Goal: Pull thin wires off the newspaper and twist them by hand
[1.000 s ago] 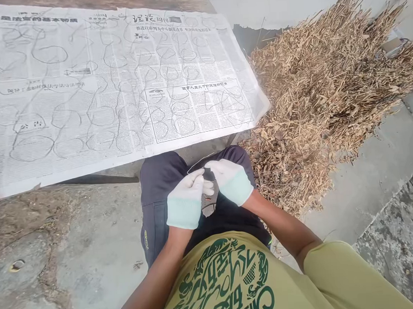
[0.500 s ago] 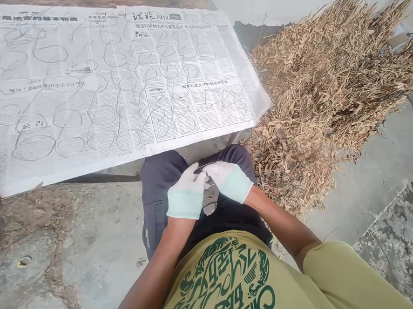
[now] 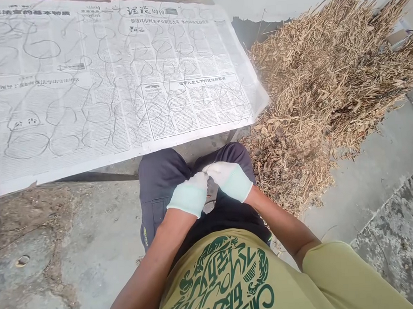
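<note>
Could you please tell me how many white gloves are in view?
2: one on the left hand, one on the right hand, touching each other. More could lie hidden under the newspaper.

What's pinched between the white-gloved left hand (image 3: pixel 190 195) and right hand (image 3: pixel 231 181) can't be made out; the printed newspaper sheet (image 3: pixel 83 87) is cropped left.

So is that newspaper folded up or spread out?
Spread out: the newspaper lies flat and unfolded, with whole printed pages facing up.
</note>
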Action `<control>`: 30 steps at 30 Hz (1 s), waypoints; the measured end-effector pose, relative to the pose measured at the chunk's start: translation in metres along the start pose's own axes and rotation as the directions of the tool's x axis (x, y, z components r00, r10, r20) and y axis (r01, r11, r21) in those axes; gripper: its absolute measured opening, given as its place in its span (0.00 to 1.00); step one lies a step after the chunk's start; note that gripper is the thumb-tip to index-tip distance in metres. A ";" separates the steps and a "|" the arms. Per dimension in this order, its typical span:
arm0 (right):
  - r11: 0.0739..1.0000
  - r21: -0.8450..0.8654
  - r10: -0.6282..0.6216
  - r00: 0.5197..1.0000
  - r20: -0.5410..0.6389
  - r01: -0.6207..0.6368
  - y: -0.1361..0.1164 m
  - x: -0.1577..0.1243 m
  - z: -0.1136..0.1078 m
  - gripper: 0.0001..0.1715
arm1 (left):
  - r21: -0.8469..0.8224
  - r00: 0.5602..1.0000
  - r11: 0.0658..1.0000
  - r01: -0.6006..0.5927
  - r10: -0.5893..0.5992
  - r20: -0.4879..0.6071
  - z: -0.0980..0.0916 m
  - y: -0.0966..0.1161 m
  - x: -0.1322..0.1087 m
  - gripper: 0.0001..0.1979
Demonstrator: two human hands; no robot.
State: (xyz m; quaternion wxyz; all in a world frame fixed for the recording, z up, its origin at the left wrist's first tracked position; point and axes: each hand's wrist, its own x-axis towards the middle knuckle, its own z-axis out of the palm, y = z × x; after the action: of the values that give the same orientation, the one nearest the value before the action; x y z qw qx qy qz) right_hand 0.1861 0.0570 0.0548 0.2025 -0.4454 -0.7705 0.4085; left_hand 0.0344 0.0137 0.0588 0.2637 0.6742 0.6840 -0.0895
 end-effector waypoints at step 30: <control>0.642 0.651 0.397 0.902 0.169 -0.405 -0.015 -0.008 -0.005 0.11 | 0.072 0.992 0.994 0.083 -0.089 0.086 -0.008 -0.008 0.001 0.13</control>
State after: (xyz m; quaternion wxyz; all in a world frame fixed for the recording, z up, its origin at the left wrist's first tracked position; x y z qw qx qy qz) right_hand 0.1861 0.0481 0.0703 0.2495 -0.4990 -0.4535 0.6951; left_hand 0.0246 0.0173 0.0633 0.2667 0.6481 0.6965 -0.1541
